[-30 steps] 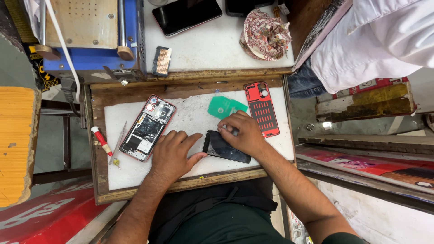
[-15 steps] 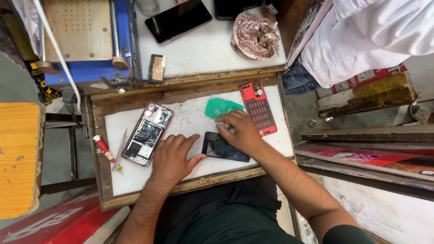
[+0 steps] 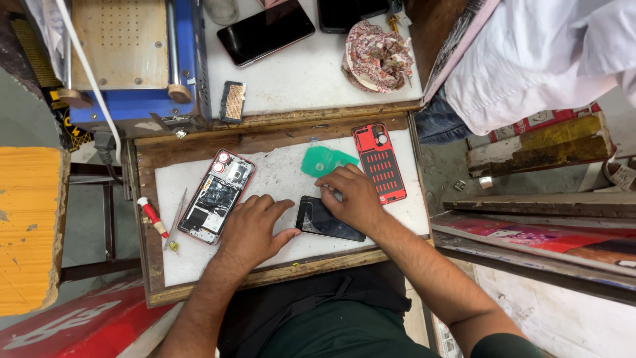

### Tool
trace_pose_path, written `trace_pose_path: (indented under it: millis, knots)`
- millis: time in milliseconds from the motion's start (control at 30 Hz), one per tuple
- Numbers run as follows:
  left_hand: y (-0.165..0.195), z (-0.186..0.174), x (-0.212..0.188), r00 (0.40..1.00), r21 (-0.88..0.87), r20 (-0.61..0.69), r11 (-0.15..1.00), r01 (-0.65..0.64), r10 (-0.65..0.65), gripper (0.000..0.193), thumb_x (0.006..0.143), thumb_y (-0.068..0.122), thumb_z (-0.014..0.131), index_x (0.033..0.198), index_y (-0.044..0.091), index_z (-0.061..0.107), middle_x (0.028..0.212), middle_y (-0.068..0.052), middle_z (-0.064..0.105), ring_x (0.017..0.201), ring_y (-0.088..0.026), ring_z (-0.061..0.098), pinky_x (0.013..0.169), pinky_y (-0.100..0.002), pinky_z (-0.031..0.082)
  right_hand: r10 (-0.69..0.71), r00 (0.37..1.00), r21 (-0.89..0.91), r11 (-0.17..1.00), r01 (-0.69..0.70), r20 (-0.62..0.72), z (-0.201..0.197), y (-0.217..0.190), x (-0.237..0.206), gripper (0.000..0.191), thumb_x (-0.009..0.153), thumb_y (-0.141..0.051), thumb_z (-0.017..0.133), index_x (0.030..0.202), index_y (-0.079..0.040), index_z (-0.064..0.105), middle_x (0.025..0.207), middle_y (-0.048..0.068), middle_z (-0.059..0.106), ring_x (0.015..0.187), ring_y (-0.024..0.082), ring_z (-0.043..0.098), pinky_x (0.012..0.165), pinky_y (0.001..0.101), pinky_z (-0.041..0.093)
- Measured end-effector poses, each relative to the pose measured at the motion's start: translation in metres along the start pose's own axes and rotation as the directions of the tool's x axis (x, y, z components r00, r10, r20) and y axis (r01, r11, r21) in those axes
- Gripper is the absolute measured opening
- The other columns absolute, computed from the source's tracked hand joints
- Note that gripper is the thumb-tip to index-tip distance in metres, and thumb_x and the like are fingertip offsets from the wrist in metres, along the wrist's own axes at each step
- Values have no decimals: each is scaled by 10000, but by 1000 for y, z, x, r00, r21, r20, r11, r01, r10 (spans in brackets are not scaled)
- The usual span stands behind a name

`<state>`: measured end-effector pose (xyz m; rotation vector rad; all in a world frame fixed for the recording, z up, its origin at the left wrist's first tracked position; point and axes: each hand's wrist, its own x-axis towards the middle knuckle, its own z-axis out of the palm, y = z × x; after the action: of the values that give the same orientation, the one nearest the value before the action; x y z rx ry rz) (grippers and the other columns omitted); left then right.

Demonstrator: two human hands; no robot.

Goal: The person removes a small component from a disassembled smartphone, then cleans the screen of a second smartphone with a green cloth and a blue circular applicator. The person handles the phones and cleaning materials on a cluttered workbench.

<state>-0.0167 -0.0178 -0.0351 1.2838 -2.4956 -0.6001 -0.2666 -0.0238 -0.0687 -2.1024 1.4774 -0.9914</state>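
Note:
A dark phone screen panel [image 3: 322, 221] lies on the white work mat [image 3: 285, 179] of a wooden tray. My left hand [image 3: 255, 229] rests flat on the mat, its thumb against the panel's left edge. My right hand [image 3: 351, 197] presses down on the panel's upper right corner; the fingertips hide what, if anything, they pinch. An opened phone body [image 3: 215, 195] with a pink rim and exposed internals lies left of my left hand. A green plastic piece [image 3: 323, 161] sits just above my right hand. A red phone back cover [image 3: 379, 162] lies to its right.
A red-handled tool [image 3: 153, 217] and metal tweezers [image 3: 175, 215] lie at the mat's left edge. Behind the tray stand a blue machine [image 3: 132, 59], a black phone [image 3: 266, 31], a small brush block [image 3: 232, 101] and a patterned cloth [image 3: 377, 56]. Another person in white [image 3: 530, 59] sits at right.
The camera view has shifted slightly downward. Both hands stay on the screen panel, with my right fingers shifting a little at its upper corner.

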Motion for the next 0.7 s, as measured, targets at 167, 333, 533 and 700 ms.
trace_pose_path:
  millis: [167,333,533,700]
  knots:
    - [-3,3,7,997,-42,-69,999,13,-16,426,751,398,825,1088,151,740,908,-69,661,910,-298,644,766,-431,527,-42,997,-26,999,44,59,-6,0,3,164,782,-51,705,934,-101,741,852,57,676,836,280,610,713,409,512]
    - [3,16,9,928,-100,-301,975,199,-220,114,862,240,752,918,143,734,861,-56,675,861,-303,656,747,-428,532,-154,981,-66,985,162,117,-10,-6,4,154,776,-77,702,923,-103,741,874,62,660,854,286,602,754,415,515]
    - [12,8,6,901,-65,-382,979,195,-205,103,877,195,746,916,109,705,840,-69,652,841,-300,647,716,-428,522,-136,983,-78,986,146,126,-9,-7,2,179,759,-79,704,932,-98,745,883,62,666,868,288,600,762,412,518]
    - [10,-8,-4,890,233,-456,963,133,-13,174,819,106,715,990,100,748,849,-84,621,793,-319,608,671,-467,484,-44,992,-27,999,48,114,-8,-11,8,185,823,-59,703,998,-92,750,965,77,715,909,302,623,776,407,535]
